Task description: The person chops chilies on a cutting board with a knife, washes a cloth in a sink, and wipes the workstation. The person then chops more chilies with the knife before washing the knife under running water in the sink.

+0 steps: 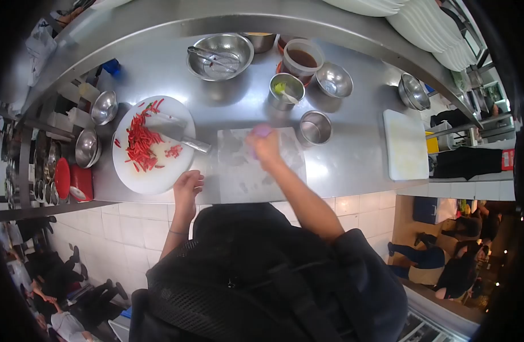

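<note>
My right hand [264, 147] is closed on a pink-purple cloth [262, 131], over a wet white cutting board [239, 171] at the counter's front edge. My left hand [189, 181] rests by the counter edge with its fingers curled; whether anything is in it is too small to tell. Left of the hands, a round white board [176, 157] bears a heap of red chillies [139, 139], a small chopped pile [173, 151] and a cleaver [173, 131] with a metal handle.
Behind stand a steel bowl with tongs [221, 57], a tub of brown liquid [302, 60], a steel pot with green contents [286, 91] and an empty steel pot [315, 127]. Another white board [405, 145] lies right. Plates [427, 34] are stacked overhead. People stand beyond both sides.
</note>
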The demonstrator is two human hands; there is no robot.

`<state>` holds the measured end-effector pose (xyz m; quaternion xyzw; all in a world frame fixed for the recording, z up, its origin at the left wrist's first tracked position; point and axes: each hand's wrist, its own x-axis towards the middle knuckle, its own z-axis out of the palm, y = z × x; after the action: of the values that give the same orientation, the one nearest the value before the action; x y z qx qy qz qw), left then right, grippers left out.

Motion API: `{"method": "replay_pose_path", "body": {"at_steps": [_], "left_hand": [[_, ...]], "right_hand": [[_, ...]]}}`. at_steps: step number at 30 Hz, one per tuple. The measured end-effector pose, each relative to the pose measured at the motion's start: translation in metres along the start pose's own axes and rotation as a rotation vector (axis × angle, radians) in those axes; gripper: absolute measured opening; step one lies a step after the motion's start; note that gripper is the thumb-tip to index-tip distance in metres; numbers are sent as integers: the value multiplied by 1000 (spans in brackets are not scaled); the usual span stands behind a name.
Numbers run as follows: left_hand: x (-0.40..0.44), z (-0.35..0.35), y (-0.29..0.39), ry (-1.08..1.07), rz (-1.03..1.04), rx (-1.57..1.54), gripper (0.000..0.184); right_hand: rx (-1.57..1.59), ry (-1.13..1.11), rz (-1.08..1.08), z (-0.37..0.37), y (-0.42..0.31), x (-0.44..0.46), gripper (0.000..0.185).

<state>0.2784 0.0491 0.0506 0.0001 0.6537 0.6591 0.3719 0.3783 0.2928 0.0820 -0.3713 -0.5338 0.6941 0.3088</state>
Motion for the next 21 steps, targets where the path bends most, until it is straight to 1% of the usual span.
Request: {"method": "replay_pose_path", "body": {"at_steps": [2,3,5,6,8,9,10,11,12,14,15,16,18,21], "left_hand": [[11,15,17,-81,47,-9,28],[24,23,27,-97,88,-17,32],[58,43,52,-128,149,-33,41],[75,55,68,-140,170,-47,45],[109,72,94,-134,158,-49,54],[133,75,97,-114,121,-86,57],[158,76,97,-98,83,-114,59],[179,79,97,-108,78,-107,59],[198,83,96,-44,41,-131,60],[230,94,103,36,-40,-109,59],[246,99,108,53,-81,-69,58],[266,101,106,69,-79,-80,59],[282,112,111,89,-107,-113,60],[297,126,113,135,-143,-107,55]], "right_hand": [[14,-163,80,9,21,-16,11],[26,-156,77,7,25,-28,11],[-69,-252,196,-10,29,-49,11],[-73,-243,194,-23,36,-48,11],[-97,-78,168,-57,50,-43,12],[-107,-78,166,-74,44,-36,12],[-93,33,154,-90,36,-26,11],[-72,150,144,-98,32,-21,11],[-63,170,148,-97,27,-25,11],[-53,106,76,-87,16,-36,9],[-38,44,95,-72,25,-49,9],[-26,-18,112,-53,36,-66,8],[-135,-128,90,-29,48,-89,8],[-186,-117,142,-25,54,-94,9]]}}
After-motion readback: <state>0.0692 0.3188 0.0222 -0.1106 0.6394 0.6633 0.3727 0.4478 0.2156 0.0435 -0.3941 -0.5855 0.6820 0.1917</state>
